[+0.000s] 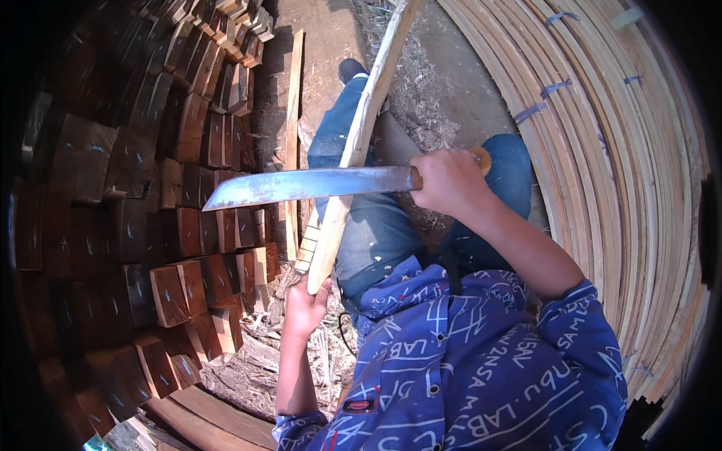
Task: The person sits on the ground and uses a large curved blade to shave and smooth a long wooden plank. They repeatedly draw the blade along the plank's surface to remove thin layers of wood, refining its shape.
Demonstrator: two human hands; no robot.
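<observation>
My right hand [451,180] is closed round the wooden handle of a machete, whose round butt shows past my fist. The long machete blade [301,185] points left and lies across a pale wooden strip [368,113] in this view; whether it touches the wood I cannot tell. That strip slants over my left leg, its far end up at the top edge. My left hand [306,301] grips the strip's near end, with part of the fingers hidden behind the wood.
Stacked dark timber blocks [195,289] rise along the left. Long pale boards [571,150], tied with blue strips, line the right. Another thin wooden strip [293,135] lies beside the left stack. Wood shavings [429,105] and bark litter the ground. My legs [376,233] are bent beneath the work.
</observation>
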